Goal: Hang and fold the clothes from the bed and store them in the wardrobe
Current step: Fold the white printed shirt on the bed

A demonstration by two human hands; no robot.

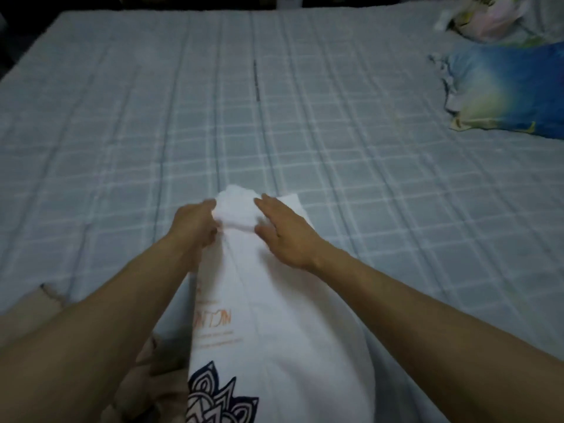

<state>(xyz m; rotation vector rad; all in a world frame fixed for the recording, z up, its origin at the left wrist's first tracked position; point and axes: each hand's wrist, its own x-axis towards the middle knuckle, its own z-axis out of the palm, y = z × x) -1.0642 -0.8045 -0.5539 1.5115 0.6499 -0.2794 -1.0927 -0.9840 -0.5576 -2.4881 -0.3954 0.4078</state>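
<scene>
A wide bed (152,117) covered in a pale blue-grey checked sheet is carrying everything. A long white printed cotton garment (274,331) is lying on its near edge. Left of that garment, a beige crumpled cloth (30,309) is resting. Far right of it, a blue-and-yellow pillow (512,90) is sitting, with a pale plastic bag (488,19) lying beyond.

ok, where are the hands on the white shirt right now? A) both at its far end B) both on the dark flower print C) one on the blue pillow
A: the left hand and right hand meet at the far end of the white shirt, away from its dark print.
</scene>
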